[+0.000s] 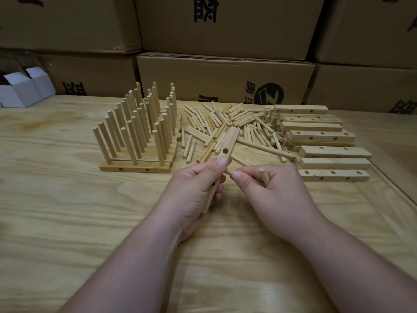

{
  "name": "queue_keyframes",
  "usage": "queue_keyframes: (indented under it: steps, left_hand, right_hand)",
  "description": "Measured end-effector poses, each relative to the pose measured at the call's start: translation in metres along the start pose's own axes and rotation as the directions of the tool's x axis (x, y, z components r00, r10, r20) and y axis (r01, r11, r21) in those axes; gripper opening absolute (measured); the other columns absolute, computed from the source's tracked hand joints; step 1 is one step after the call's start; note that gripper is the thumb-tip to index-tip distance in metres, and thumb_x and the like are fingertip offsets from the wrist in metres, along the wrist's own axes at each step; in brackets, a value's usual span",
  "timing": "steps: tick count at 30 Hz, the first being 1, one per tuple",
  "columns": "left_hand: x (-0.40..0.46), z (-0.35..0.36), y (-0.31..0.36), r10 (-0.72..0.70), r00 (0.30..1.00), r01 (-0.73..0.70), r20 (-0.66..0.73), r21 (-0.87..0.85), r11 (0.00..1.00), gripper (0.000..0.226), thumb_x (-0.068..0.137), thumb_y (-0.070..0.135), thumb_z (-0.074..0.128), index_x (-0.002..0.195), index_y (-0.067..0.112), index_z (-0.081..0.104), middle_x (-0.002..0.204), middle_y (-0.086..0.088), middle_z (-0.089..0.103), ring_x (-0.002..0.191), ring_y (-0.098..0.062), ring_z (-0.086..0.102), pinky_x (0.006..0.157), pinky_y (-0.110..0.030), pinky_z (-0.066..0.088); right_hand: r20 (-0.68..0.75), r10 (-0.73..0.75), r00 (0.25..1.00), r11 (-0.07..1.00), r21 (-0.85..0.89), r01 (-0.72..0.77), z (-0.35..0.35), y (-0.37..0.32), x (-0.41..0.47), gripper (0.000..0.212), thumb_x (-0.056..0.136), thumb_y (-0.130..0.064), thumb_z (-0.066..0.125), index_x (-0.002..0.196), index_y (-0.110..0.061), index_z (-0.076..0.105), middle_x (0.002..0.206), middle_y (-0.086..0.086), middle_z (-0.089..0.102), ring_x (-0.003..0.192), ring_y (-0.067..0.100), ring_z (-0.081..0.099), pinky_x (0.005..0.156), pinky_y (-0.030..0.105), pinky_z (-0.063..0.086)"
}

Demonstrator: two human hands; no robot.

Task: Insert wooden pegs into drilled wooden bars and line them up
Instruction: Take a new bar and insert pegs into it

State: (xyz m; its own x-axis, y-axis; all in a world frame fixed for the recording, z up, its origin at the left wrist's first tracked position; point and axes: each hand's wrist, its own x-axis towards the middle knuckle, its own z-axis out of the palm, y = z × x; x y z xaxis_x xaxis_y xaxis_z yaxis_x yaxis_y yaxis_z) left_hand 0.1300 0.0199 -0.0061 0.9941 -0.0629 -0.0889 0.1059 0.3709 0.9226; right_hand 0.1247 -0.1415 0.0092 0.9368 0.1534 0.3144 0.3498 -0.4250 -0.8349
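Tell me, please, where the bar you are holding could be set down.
Bare table lies left of the left hand and in front of the finished pegged bars. The loose pegs and drilled bars crowd the back right.

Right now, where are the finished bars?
In the head view, the finished bars stand left of the loose pegs, ahead of the left hand.

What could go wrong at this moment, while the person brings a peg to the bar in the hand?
The left hand holds the drilled bar in the air, so the peg pinched by the right hand may enter crooked. The spare peg in that hand could slip out.
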Motion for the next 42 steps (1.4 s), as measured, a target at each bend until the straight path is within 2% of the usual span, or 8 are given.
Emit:
queue_keyframes:
  steps: [7,13,17,23,30,34,38,42]
  left_hand:
    - [0.001,0.0,-0.003,0.0,0.999,0.0,-0.034,0.013,1.0,0.06,0.069,0.04,0.087,0.119,0.007,0.074,0.075,0.004,0.065,0.064,-0.007,0.056,0.06,-0.022,0.049]
    - [0.002,0.001,-0.004,0.042,0.998,-0.041,-0.055,0.018,0.999,0.047,0.071,0.048,0.08,0.107,0.018,0.08,0.076,0.007,0.067,0.067,-0.006,0.058,0.063,-0.024,0.05]
    - [0.0,0.003,-0.002,0.066,0.997,-0.065,-0.029,0.034,0.997,0.031,0.08,0.052,0.074,0.087,0.023,0.082,0.078,0.002,0.066,0.068,-0.007,0.058,0.063,-0.024,0.05]
    - [0.001,0.011,0.003,0.019,0.994,-0.027,-0.108,-0.07,0.997,0.036,0.104,0.038,0.049,0.103,0.009,0.071,0.075,-0.002,0.066,0.064,-0.01,0.061,0.057,-0.021,0.052]
    - [0.001,0.011,0.007,-0.029,0.986,-0.004,-0.163,-0.2,0.98,0.044,0.108,0.044,0.039,0.105,0.009,0.066,0.073,-0.008,0.073,0.06,-0.015,0.068,0.053,-0.025,0.056]
    - [0.002,0.011,0.005,-0.025,0.984,-0.013,-0.176,-0.213,0.977,0.044,0.107,0.043,0.041,0.103,0.009,0.067,0.074,-0.008,0.071,0.065,-0.017,0.069,0.056,-0.027,0.058]
    - [0.003,0.011,0.004,-0.01,0.984,-0.03,-0.179,-0.215,0.976,0.043,0.107,0.042,0.042,0.104,0.007,0.067,0.082,-0.012,0.071,0.074,-0.02,0.071,0.069,-0.033,0.061]
    - [0.004,0.012,0.003,0.006,0.983,-0.044,-0.185,-0.202,0.978,0.042,0.108,0.04,0.043,0.102,0.007,0.067,0.07,-0.005,0.07,0.069,-0.017,0.072,0.073,-0.036,0.061]
  right_hand:
    - [-0.003,0.007,1.0,0.999,0.042,-0.007,0.0,0.002,0.0,0.006,0.091,-0.03,0.07,0.091,-0.025,0.074,0.087,0.014,0.071,0.088,0.025,0.063,0.069,0.03,0.048]
    - [-0.009,0.07,0.997,0.992,0.106,-0.069,0.0,0.002,0.005,0.012,0.089,-0.028,0.073,0.078,-0.032,0.077,0.08,-0.018,0.074,0.083,-0.007,0.066,0.065,0.001,0.043]
    - [-0.146,0.077,0.986,0.985,0.167,-0.052,0.002,0.007,0.006,0.005,0.088,-0.025,0.074,0.086,-0.028,0.078,0.085,-0.022,0.074,0.086,-0.009,0.066,0.069,0.002,0.044]
    - [-0.223,0.074,0.972,0.982,0.185,-0.033,0.001,0.012,0.006,0.012,0.087,-0.036,0.072,0.098,-0.036,0.067,0.086,-0.015,0.067,0.076,-0.005,0.061,0.062,0.007,0.043]
    - [-0.017,0.113,0.993,0.944,0.313,-0.102,0.0,0.018,0.005,0.021,0.079,-0.026,0.037,0.061,-0.023,0.048,0.062,0.007,0.048,0.049,0.012,0.037,0.046,0.02,0.029]
    - [0.01,0.025,1.0,0.987,0.159,-0.026,0.007,0.019,0.003,0.025,0.096,-0.031,0.047,0.075,-0.021,0.055,0.058,-0.006,0.054,0.051,0.01,0.047,0.052,0.027,0.037]
    - [0.107,-0.149,0.983,0.982,0.132,0.134,0.009,0.013,0.0,0.013,0.099,-0.031,0.058,0.106,-0.037,0.067,0.089,-0.025,0.07,0.081,-0.006,0.065,0.072,0.012,0.048]
    - [0.141,-0.074,0.987,0.991,0.122,0.057,0.011,0.017,0.0,0.007,0.095,-0.035,0.051,0.094,-0.036,0.058,0.073,-0.023,0.063,0.063,-0.004,0.055,0.06,0.012,0.04]
